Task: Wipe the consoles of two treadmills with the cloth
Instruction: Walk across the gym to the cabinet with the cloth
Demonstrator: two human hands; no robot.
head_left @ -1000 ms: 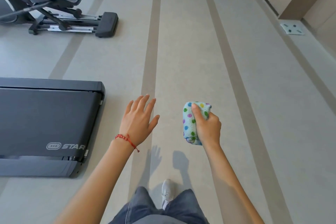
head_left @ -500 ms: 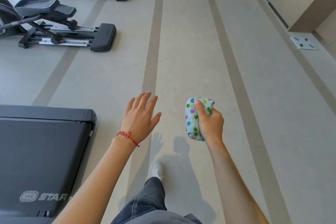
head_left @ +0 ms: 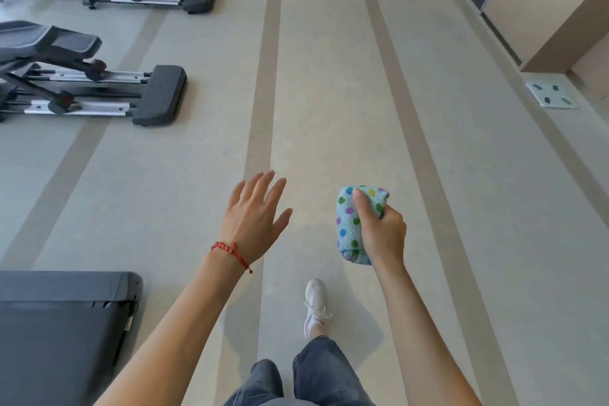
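Walking forward along the striped gym floor (head_left: 329, 76), the person has left most of the treadmill deck (head_left: 62, 333) behind: it has slid from the middle left of the view a second ago down to the 8 o'clock corner, and the elliptical trainers (head_left: 99, 86) at 10 o'clock have drawn nearer. Both arms are held out ahead at about the same height as before. The left hand (head_left: 253, 221), a red beaded bracelet (head_left: 230, 249) at its wrist, floats palm down over the floor with fingers straight and slightly spread, touching nothing. The right hand (head_left: 382, 231) is raised just right of centre, its grip wrapped around a folded cloth (head_left: 351, 224), pale blue with coloured dots. The thumb presses across the cloth's top at 12 o'clock of the hand; the rest of the bundle sticks out on the hand's 9 o'clock side. A white sneaker (head_left: 314, 303) steps out at 6 o'clock, below grey trouser legs (head_left: 316, 376). A small white floor plate (head_left: 550, 94) lies at 2 o'clock beside a beige wall unit (head_left: 540, 0).
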